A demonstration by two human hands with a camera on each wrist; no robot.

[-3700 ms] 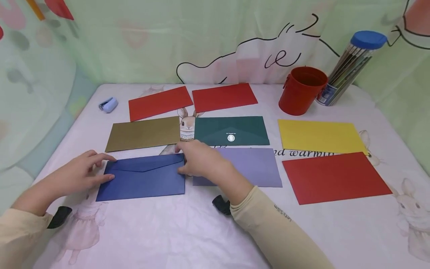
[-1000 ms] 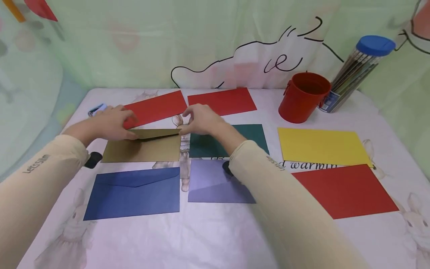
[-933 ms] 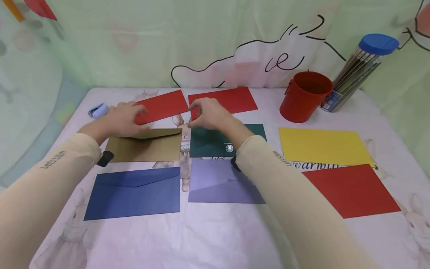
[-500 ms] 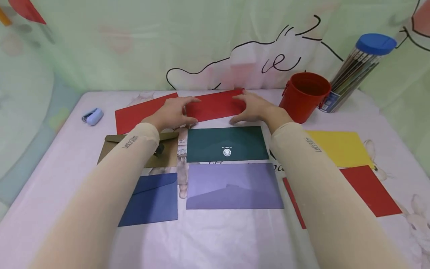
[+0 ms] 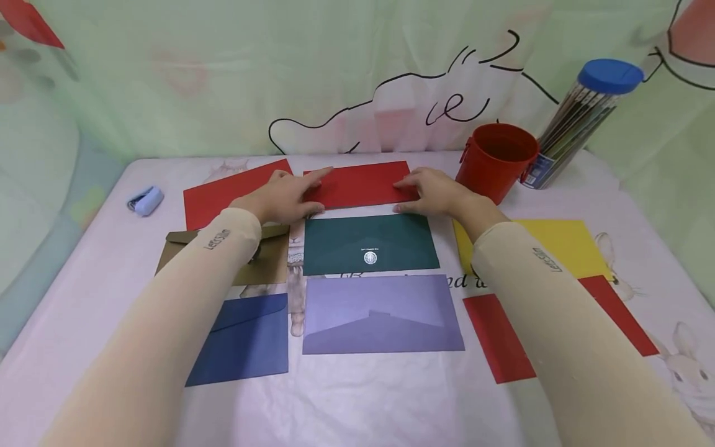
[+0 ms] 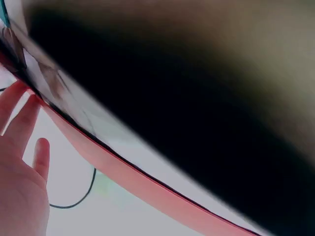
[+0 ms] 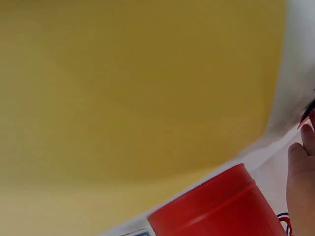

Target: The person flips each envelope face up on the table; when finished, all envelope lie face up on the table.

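At the back middle lies a red envelope (image 5: 360, 185). My left hand (image 5: 285, 197) touches its left edge, index finger and thumb spread apart. At its right edge my right hand (image 5: 436, 192) rests fingers and thumb in the same way. Straight fingers of the left hand (image 6: 22, 162) meet a red paper edge in the left wrist view. Just in front is a dark green envelope (image 5: 335, 242) with a white round logo, then a purple envelope (image 5: 385, 316). Another red envelope (image 5: 229, 192) lies left of the hands, partly hidden by the left one.
A gold envelope (image 5: 274, 264) and blue envelope (image 5: 251, 338) lie under the left forearm. The right forearm crosses a yellow envelope (image 5: 553, 242) and red envelope (image 5: 497, 341). A red bucket (image 5: 497, 161), a pencil tube (image 5: 575, 124) and a small light-blue stapler (image 5: 146, 200) stand farther back.
Both hands went from the blue envelope to the gold one, then to the back-middle red envelope. The gold envelope now shows its flap. The red one has turned slightly straighter.
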